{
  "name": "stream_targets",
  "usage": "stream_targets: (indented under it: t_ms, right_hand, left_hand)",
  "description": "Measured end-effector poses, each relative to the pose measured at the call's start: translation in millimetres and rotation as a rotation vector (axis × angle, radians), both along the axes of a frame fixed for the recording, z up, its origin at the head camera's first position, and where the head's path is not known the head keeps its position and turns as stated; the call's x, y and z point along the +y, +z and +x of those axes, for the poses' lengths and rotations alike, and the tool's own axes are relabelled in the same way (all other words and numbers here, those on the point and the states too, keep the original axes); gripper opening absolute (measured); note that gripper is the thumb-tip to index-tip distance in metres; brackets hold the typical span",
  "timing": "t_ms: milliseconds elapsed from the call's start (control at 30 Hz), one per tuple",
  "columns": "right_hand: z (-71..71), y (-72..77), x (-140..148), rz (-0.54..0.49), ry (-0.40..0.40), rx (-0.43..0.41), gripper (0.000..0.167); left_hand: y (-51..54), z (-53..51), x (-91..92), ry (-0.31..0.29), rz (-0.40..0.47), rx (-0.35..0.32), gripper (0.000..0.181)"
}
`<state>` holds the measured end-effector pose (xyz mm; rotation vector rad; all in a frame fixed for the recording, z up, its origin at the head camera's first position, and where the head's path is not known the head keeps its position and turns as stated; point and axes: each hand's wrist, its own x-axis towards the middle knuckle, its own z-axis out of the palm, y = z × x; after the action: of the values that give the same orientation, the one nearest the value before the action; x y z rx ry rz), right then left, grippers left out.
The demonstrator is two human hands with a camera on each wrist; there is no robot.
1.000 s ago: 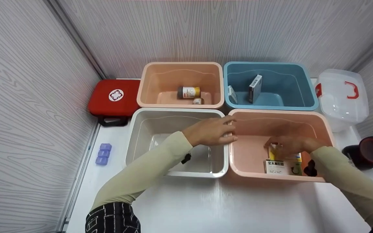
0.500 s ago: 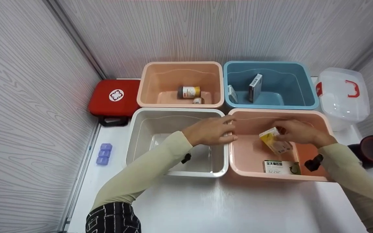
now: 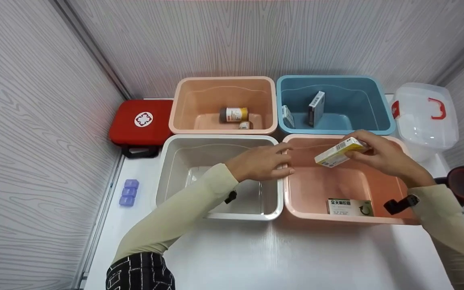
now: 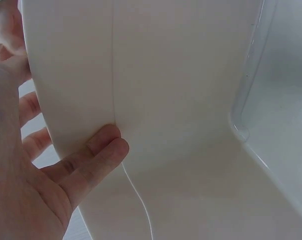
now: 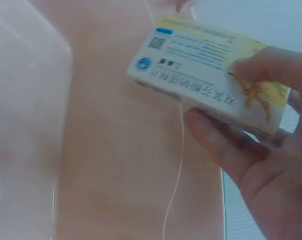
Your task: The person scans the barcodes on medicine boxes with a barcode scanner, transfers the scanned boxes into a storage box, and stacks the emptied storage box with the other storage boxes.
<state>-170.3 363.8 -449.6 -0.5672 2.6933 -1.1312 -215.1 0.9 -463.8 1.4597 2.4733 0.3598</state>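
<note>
My right hand holds a white and yellow medicine box between thumb and fingers, tilted above the back part of the front right pink bin. In the right wrist view, the box's printed face shows, with the thumb over its yellow end. A white and green medicine box lies by the near wall inside that bin. My left hand grips the right rim of the white bin. In the left wrist view, its fingers lie on both sides of the bin wall.
Behind stand an orange bin with two bottles, the larger a dark-capped bottle, and a blue bin with two boxes. A red first-aid case and purple pill organizer lie left. A clear lidded box and black scanner stand right.
My right hand has picked the white and yellow medicine box off the pink bin's floor, raised it and turned it towards the back. My left hand stays on the white bin's rim.
</note>
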Motion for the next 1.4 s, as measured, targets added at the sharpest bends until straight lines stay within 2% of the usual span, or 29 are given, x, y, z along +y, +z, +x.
stream_targets:
  t_ms: [133,233,467,633,667,800,900,933,1067,1233,1400]
  right_hand:
    - [3.3,-0.3,2.0,-0.048,-0.075,0.04,0.037]
    - [6.4,1.9,7.2,-0.085,-0.171,0.061,0.04]
    - [17.5,11.2,39.0,-0.244,-0.324,0.134,0.058]
    - [33.6,9.5,68.3,-0.389,-0.412,0.133,0.049]
    - [37.0,8.7,73.8,-0.402,-0.439,0.133,0.046]
    - [50.5,3.2,95.2,-0.558,-0.553,0.102,0.043]
    - [62.9,-3.1,111.0,-0.676,-0.687,0.047,0.046]
    - [68.0,-5.8,115.1,-0.657,-0.755,0.019,0.047]
    - [86.4,-22.8,127.8,-0.739,-0.962,-0.09,0.048]
    - [97.3,-50.0,130.3,-1.03,-1.024,-0.086,0.05]
    - [103.8,-75.0,125.9,-1.218,-1.056,-0.095,0.054]
  left_hand:
    - [-0.9,-0.3,0.6,-0.002,-0.012,0.004,0.046]
    - [-1.5,-0.7,1.0,0.001,-0.014,0.002,0.046]
    - [-0.3,-0.6,-0.2,0.004,-0.012,0.0,0.045]
    - [1.4,-0.9,-1.0,-0.006,0.001,-0.009,0.044]
    - [1.6,-1.0,-1.2,-0.007,0.004,-0.011,0.044]
    - [1.5,-1.2,-1.6,-0.004,0.004,-0.027,0.045]
    - [0.9,-1.3,-1.1,0.003,-0.008,-0.043,0.046]
    - [0.7,-1.2,-0.8,0.007,-0.013,-0.046,0.046]
    - [1.4,-0.9,-0.2,0.011,-0.022,-0.05,0.046]
    - [1.6,-1.3,-0.7,0.001,-0.008,-0.04,0.044]
    - [0.7,-1.9,-0.6,-0.005,0.006,-0.035,0.044]
